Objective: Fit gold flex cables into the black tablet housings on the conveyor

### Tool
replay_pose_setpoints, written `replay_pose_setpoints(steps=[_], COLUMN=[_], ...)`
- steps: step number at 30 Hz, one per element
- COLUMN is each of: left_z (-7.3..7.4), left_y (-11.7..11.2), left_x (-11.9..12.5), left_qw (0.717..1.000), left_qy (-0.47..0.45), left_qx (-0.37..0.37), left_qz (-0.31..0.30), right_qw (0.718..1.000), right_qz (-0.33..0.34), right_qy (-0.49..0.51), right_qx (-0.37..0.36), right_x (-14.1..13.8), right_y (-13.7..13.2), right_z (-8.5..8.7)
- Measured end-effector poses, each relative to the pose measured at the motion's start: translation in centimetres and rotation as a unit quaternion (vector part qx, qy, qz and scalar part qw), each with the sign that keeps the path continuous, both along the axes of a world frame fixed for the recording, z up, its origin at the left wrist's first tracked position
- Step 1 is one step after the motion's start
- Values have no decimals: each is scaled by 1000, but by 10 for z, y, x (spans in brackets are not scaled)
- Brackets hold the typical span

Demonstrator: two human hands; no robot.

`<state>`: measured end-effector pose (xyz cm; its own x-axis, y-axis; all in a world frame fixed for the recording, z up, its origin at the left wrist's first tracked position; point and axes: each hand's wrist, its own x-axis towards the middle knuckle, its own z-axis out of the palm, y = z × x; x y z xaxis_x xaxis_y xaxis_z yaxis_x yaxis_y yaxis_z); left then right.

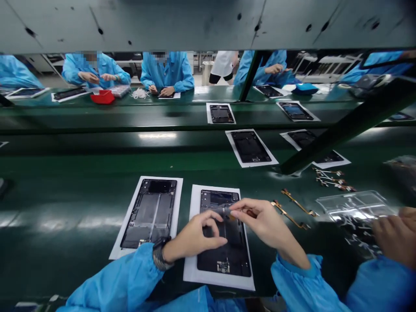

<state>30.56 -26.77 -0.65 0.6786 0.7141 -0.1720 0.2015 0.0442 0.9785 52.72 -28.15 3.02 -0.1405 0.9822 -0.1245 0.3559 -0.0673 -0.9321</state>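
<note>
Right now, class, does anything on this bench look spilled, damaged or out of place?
Nothing looks spilled or plainly damaged. Slightly untidy, perhaps: loose ribbon cables are strewn beside the slanting post instead of lined up, while two cables lie apart, nearer the right hand.

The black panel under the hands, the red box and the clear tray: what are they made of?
The black panel could be metal or plastic: dark and mostly dull. The red box seems hard plastic, evenly coloured with stiff-looking sides. The clear tray is probably thin, shiny plastic: it's see-through and its edges glint.
</note>
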Motion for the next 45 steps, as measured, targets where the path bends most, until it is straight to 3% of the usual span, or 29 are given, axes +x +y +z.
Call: replay_pose_setpoints(steps=[3,6,11,14,19,21,24,28,37,45], left_z=[-8,-9,-13,-23,-39,-41,-43,-48,-49,-45], left_y=[-8,-4,5,7,11,15,19,21,20,13], left_x=[-11,-13,-9,-16,-30,-30,-25,-18,-21,-26], left_qw=[984,959,949,923,824,792,768,768,813,833], left_qy=[68,69,73,112,181,200,215,216,188,166], left_qx=[133,221,264,340,527,570,598,599,550,526], left_qz=[93,161,154,142,99,87,79,72,45,35], right_qw=[1000,999,999,1000,995,988,978,972,958,950], right_qz=[18,21,5,11,49,64,75,73,90,108], right_qy=[6,30,34,10,-84,-140,-193,-224,-260,-289], right_qx=[-6,-6,3,-3,-9,-6,-9,-24,-80,-51], right_x=[-15,-30,-38,-34,-34,-38,-45,-52,-50,-46], right_y=[14,23,35,47,73,84,97,110,132,125], right_z=[2,10,15,0,-41,-54,-66,-69,-75,-71])
